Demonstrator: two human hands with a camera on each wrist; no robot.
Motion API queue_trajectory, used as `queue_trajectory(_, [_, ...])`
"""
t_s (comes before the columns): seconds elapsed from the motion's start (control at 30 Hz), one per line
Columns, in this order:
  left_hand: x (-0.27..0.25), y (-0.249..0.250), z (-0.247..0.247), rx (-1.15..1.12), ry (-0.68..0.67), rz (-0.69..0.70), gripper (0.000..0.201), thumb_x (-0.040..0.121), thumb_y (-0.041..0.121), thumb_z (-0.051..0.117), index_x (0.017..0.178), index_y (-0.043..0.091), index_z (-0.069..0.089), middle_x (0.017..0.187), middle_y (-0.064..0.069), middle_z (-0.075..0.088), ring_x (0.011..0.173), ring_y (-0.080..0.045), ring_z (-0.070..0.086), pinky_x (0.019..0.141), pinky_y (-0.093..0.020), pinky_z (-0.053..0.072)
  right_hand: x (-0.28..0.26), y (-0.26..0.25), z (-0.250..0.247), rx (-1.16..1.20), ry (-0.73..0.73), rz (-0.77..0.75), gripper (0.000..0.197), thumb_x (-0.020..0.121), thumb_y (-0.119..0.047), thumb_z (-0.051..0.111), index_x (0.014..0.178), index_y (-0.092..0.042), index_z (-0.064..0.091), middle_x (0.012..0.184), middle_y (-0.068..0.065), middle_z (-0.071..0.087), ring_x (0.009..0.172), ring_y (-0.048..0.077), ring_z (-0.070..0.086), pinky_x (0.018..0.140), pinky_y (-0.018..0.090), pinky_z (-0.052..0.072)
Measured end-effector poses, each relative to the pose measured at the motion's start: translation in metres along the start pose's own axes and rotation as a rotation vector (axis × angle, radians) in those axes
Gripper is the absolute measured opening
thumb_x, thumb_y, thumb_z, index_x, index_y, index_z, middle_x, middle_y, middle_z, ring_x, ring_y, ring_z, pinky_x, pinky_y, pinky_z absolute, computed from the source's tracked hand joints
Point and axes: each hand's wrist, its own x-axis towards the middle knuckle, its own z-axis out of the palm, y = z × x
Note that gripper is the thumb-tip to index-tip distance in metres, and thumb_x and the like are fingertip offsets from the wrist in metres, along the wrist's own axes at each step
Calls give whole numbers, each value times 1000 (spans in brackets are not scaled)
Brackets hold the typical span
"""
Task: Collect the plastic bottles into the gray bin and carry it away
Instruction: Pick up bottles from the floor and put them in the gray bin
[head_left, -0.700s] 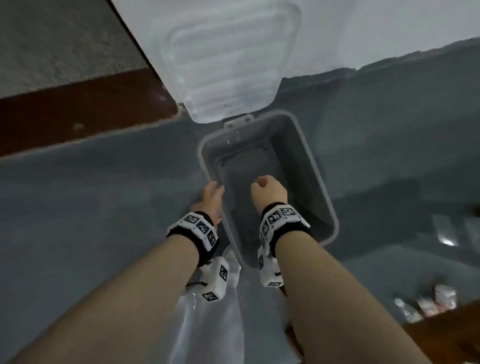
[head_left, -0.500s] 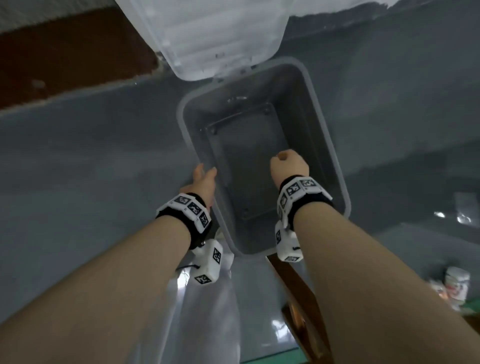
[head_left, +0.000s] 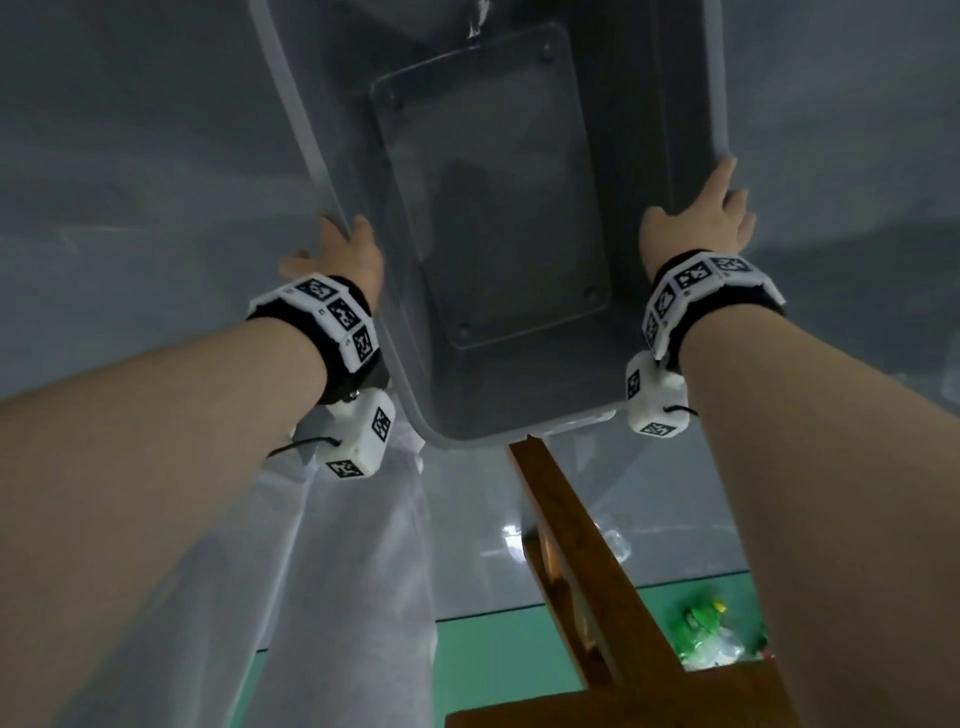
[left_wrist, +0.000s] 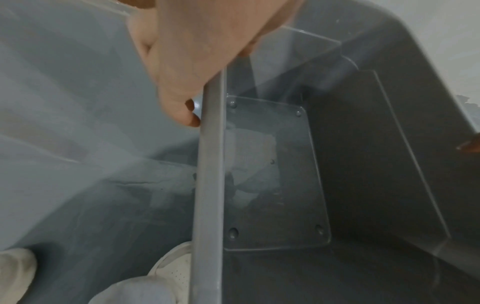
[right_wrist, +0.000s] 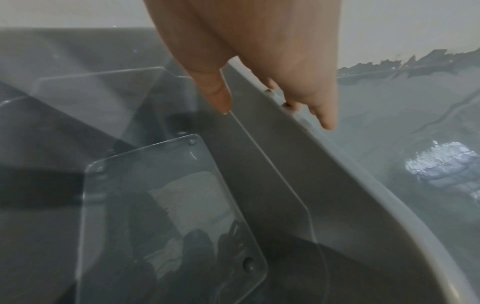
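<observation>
Gray bin (head_left: 644, 130) on floor, empty. Left hand (head_left: 340, 254) now grips left rim; right hand (head_left: 698, 215), earlier fisted over the interior, now grips right rim. Plastic bottles (head_left: 711, 636) lie well apart.

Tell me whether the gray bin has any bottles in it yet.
Empty. The gray bin shows only its bare floor panel in all three views; bottles still lie on the floor nearby.

The bin (head_left: 644, 156) gapes open with bare floor (head_left: 130, 156) left and right; a wooden frame (head_left: 571, 530) crowds its near end.
</observation>
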Motion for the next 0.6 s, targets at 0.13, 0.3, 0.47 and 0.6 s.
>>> queue_trajectory(0.13, [3, -1, 3, -273, 53, -53, 50, 102, 36, 30, 147, 13, 30, 152, -17, 28, 138, -34, 30, 111, -36, 23, 2, 2, -9, -3, -40, 58, 78, 88, -31, 46, 154, -28, 5, 154, 10, 25, 140, 35, 28, 113, 49, 27])
queue_trajectory(0.3, [7, -7, -2, -469, 66, 39, 51, 96, 38, 47, 132, 2, 47, 133, -15, 53, 121, -33, 52, 97, -34, 39, 5, -5, -20, -48, -22, 21, 60, 79, -30, 46, 138, -19, 38, 132, 16, 52, 115, 39, 54, 99, 48, 44])
queue_trajectory(0.47, [2, -26, -27, -384, 138, 48, 38, 96, 33, 48, 119, 4, 57, 120, -17, 60, 109, -35, 57, 78, -32, 39, -16, -7, -25, -153, -48, 22, 49, 87, -17, 47, 135, -17, 40, 132, 21, 52, 119, 39, 53, 104, 51, 39])
queue_trajectory(0.6, [-12, -42, -58, -379, 195, 44, 33, 94, 24, 48, 120, 5, 57, 122, -17, 60, 110, -35, 57, 84, -33, 43, -50, -8, -38, -142, -123, 32, 49, 90, -10, 46, 138, -18, 39, 133, 16, 53, 121, 36, 52, 104, 47, 40])
